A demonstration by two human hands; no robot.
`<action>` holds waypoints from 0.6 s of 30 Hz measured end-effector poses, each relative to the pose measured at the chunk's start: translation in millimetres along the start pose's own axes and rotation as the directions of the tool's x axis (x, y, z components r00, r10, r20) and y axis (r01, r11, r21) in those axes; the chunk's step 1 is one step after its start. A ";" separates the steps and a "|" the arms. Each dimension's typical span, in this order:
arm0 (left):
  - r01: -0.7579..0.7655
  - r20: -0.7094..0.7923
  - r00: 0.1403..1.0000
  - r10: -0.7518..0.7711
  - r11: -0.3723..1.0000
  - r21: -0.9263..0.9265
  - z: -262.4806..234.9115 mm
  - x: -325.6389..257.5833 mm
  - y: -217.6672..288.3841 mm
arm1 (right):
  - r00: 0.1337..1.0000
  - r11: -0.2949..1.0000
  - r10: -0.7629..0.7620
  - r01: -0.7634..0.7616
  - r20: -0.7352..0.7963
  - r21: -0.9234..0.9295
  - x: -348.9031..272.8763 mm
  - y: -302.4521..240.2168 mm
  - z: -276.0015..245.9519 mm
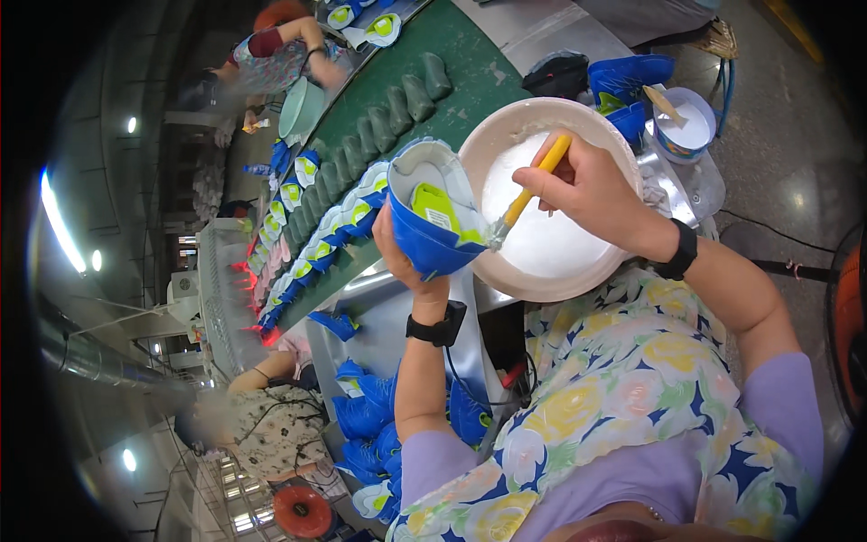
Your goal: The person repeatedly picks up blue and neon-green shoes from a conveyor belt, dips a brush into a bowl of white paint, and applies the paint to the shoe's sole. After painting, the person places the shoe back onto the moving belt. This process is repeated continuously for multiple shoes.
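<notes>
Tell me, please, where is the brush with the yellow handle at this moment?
In the head view, the brush is right of centre, held in the right hand above the large bowl of white paste. Its bristles touch the blue shoe upper held by the left hand.

1. The white bowl (pixel 488 144) takes up the near end of the green belt (pixel 470 63); the right hand (pixel 587 185) with the yellow brush (pixel 533 185) hangs over its open middle, so the way in from above is partly barred.
2. The left hand (pixel 406 257) holds a blue shoe upper (pixel 429 217) touching the bowl's left rim, closing the gap there.
3. Along the belt's left edge a packed row of blue shoe uppers (pixel 307 235) leaves no passage.
4. A line of dark green forms (pixel 397 108) runs down the belt's middle; bare belt lies open to its right.
5. Right of the bowl, a small tub (pixel 691 131) and blue pieces (pixel 628 81) crowd the corner.
6. A pile of blue uppers (pixel 366 420) fills the space below the left forearm.
</notes>
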State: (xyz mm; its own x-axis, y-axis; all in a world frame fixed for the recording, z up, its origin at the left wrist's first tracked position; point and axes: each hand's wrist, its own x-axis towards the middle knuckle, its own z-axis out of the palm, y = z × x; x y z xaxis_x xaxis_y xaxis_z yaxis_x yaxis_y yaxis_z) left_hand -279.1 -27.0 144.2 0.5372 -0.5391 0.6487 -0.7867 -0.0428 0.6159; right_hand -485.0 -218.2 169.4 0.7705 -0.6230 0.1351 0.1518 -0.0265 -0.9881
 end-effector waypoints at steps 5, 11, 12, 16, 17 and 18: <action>0.332 0.488 0.838 -0.243 0.937 -0.105 -41.3 -10.2 -37.3 | 0.920 0.920 -0.379 0.386 0.097 -0.063 11.0 -1.1 -14.9; 0.798 0.920 0.334 -0.204 -0.458 -0.391 -11.1 -30.9 12.9 | 0.599 0.646 -0.729 0.762 0.332 0.043 19.9 -8.7 12.5; 0.791 0.921 0.328 -0.211 -0.472 -0.390 -7.5 -37.1 15.2 | 0.552 0.607 -0.732 0.794 0.399 0.015 20.6 -11.0 14.9; 0.745 0.931 0.331 -0.150 -0.564 -0.356 -2.8 -40.8 15.5 | 0.661 0.659 -0.606 0.729 0.441 -0.187 27.8 -9.9 10.4; 0.720 0.922 0.364 -0.131 -0.589 -0.368 -4.8 -44.4 5.6 | 0.707 0.696 -0.567 0.685 0.422 -0.212 30.2 -8.2 6.2; 0.728 0.904 0.367 -0.221 -0.537 -0.427 -10.3 -48.1 -4.9 | 0.750 0.732 -0.526 0.640 0.402 -0.236 32.2 -6.9 2.3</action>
State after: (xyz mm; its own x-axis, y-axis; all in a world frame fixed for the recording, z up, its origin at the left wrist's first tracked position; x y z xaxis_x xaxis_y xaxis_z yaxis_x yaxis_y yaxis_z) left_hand -297.9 7.8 114.6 0.0963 -0.9484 -0.3022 0.9430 -0.0103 0.3326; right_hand -459.9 -236.3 180.8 0.7467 -0.1387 0.6505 0.4578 -0.6023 -0.6539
